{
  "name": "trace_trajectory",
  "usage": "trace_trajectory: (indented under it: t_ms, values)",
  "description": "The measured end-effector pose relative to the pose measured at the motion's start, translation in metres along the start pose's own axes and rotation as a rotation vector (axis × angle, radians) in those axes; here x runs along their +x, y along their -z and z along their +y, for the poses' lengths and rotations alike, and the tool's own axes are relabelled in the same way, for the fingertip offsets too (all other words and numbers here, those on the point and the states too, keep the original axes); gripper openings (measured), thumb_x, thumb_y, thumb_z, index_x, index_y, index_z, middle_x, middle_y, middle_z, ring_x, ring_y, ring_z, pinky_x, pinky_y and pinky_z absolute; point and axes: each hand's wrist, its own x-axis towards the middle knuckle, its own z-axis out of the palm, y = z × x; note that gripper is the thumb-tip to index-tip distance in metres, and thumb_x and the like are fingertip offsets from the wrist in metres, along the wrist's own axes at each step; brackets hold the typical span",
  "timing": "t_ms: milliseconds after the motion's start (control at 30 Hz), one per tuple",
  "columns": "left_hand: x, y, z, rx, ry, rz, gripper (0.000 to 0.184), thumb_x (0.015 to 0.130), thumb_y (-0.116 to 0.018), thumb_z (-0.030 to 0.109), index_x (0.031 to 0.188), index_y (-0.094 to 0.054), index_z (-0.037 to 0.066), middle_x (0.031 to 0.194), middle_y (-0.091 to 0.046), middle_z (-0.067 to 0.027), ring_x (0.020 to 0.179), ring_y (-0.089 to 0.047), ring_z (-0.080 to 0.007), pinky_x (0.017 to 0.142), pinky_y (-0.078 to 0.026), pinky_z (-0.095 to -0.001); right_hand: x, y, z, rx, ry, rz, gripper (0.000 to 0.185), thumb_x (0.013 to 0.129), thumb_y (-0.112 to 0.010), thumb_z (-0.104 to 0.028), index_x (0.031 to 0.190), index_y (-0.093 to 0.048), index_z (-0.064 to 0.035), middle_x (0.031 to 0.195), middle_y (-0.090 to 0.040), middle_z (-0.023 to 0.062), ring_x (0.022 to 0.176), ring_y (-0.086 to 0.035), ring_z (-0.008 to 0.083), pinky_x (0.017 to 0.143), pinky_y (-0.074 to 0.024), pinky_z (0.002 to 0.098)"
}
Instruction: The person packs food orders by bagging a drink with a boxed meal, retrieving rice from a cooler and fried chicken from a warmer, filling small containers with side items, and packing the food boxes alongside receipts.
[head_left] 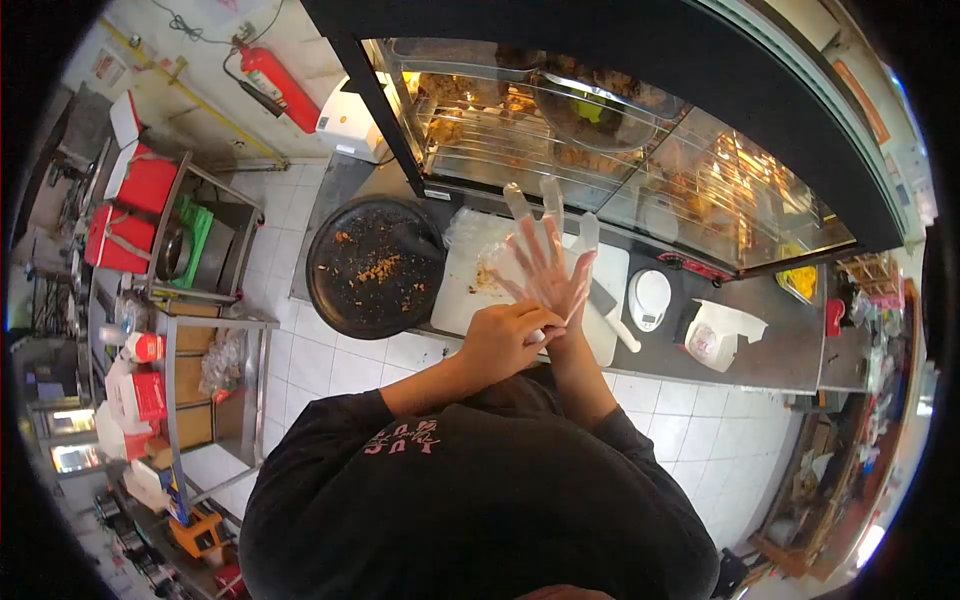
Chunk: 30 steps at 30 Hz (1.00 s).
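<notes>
A clear disposable plastic glove (551, 212) covers my right hand (548, 268), whose fingers are spread, the glove's tips reaching past them. My left hand (508, 338) is closed at the right wrist, pinching the cuff of that glove; a whitish bit shows between its fingers. Beneath both hands lies a white cutting board (455, 298) with brown crumbs and crumpled clear plastic (474, 236). A white-handled knife (622, 328) rests on the board, right of my right hand. To the left is a round black pan (345, 295) scattered with crumbs.
Behind the board stands a lit glass food warmer (620, 150) with fried-looking food on its racks. Rightward on the counter (785, 350) are a white round scale (650, 297) and an open white box (722, 335). A metal trolley (215, 320) and a red extinguisher (280, 85) are at left.
</notes>
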Motion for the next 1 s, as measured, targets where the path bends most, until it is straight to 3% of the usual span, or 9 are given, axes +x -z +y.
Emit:
trace_trajectory:
  t_ms: [333, 467, 567, 600, 667, 733, 767, 833, 1000]
  values:
    - [0.012, 0.025, -0.012, -0.211, -0.059, -0.174, 0.015, 0.084, -0.079, 0.017, 0.095, -0.073, 0.007, 0.087, -0.074, -0.0053, 0.073, -0.071, -0.0204, 0.062, -0.053, -0.0303, 0.03, -0.046, -0.033, 0.156, 0.003, -0.064, 0.081, 0.091, -0.034, -0.081, 0.158, -0.027, -0.035, 0.165, -0.025, 0.0038, 0.143, -0.035, 0.0296, 0.11, -0.0307, 0.0681]
    - [0.018, 0.038, -0.016, -0.469, -0.036, -0.285, 0.014, 0.085, -0.078, 0.014, 0.097, -0.074, 0.009, 0.088, -0.075, -0.0068, 0.074, -0.071, -0.0189, 0.066, -0.055, -0.0296, 0.042, -0.065, -0.032, 0.008, 0.23, 0.026, 0.077, 0.095, -0.042, -0.073, 0.158, -0.028, -0.032, 0.163, -0.031, 0.0059, 0.144, -0.034, 0.03, 0.115, -0.0267, 0.0631]
    - [0.04, 0.053, -0.059, -0.345, -0.017, -0.207, 0.013, 0.086, -0.077, 0.014, 0.098, -0.074, 0.011, 0.096, -0.074, -0.0074, 0.083, -0.071, -0.0218, 0.068, -0.056, -0.0327, 0.048, -0.04, -0.028, -0.769, 0.215, 0.322, 0.075, 0.097, -0.042, -0.07, 0.158, -0.033, -0.0267, 0.158, -0.041, 0.0071, 0.143, -0.039, 0.0262, 0.113, -0.0317, 0.0531]
    - [0.059, 0.08, -0.063, 0.004, -0.122, 0.014, 0.014, 0.088, -0.075, 0.015, 0.101, -0.073, 0.011, 0.103, -0.073, -0.008, 0.094, -0.07, -0.0255, 0.071, -0.057, -0.0377, 0.049, -0.019, -0.032, -0.771, 0.215, 0.328, 0.075, 0.097, -0.042, -0.07, 0.158, -0.033, -0.0267, 0.158, -0.041, 0.0071, 0.143, -0.039, 0.0262, 0.113, -0.0317, 0.0531]
    - [0.094, 0.104, -0.091, 0.435, 0.172, 0.365, 0.049, 0.088, -0.067, 0.009, 0.135, -0.057, 0.02, 0.135, -0.06, -0.0123, 0.091, -0.071, -0.0339, 0.074, -0.059, -0.0413, 0.038, 0.011, -0.036, -1.371, 0.013, 0.387, 0.073, 0.098, -0.042, -0.069, 0.154, -0.041, -0.0213, 0.148, -0.053, 0.0092, 0.135, -0.049, 0.0252, 0.109, -0.0377, 0.0445]
    - [0.117, 0.118, -0.128, 0.534, 0.201, 0.45, 0.078, 0.084, -0.067, 0.002, 0.153, -0.033, 0.012, 0.156, -0.03, -0.0297, 0.092, -0.07, -0.0408, 0.068, -0.06, -0.0402, 0.015, -0.015, -0.043, -1.241, -0.04, 0.487, 0.074, 0.097, -0.045, -0.067, 0.149, -0.047, -0.0149, 0.14, -0.059, 0.0103, 0.122, -0.059, 0.0212, 0.101, -0.0435, 0.038]
    - [0.127, 0.113, -0.132, 0.529, 0.189, 0.452, 0.078, 0.084, -0.067, 0.002, 0.153, -0.033, 0.012, 0.156, -0.03, -0.0297, 0.092, -0.07, -0.0408, 0.068, -0.06, -0.0402, 0.004, -0.005, -0.048, -1.118, -0.039, 0.492, 0.074, 0.097, -0.044, -0.068, 0.147, -0.05, -0.0137, 0.139, -0.061, 0.0101, 0.12, -0.06, 0.0224, 0.1, -0.0441, 0.039]
    - [0.143, 0.096, -0.135, 0.546, 0.375, 0.334, 0.096, 0.082, -0.074, 0.005, 0.157, -0.014, 0.005, 0.16, 0.002, -0.0375, 0.11, -0.065, -0.045, 0.076, -0.06, -0.0402, -0.015, 0.002, -0.059, -0.968, 0.022, 0.527, 0.072, 0.097, -0.045, -0.067, 0.141, -0.055, -0.0108, 0.133, -0.064, 0.0087, 0.111, -0.063, 0.0208, 0.095, -0.0463, 0.0392]
    - [0.149, 0.053, -0.118, 0.282, 0.188, 0.483, 0.1, 0.077, -0.072, -0.001, 0.158, -0.015, 0.006, 0.158, 0.005, -0.0399, 0.112, -0.062, -0.0487, 0.078, -0.059, -0.0379, -0.004, -0.065, -0.078, -1.126, 0.141, 0.598, 0.059, 0.099, -0.053, -0.057, 0.137, -0.058, -0.0113, 0.127, -0.067, 0.0089, 0.115, -0.062, 0.0213, 0.098, -0.0472, 0.0383]
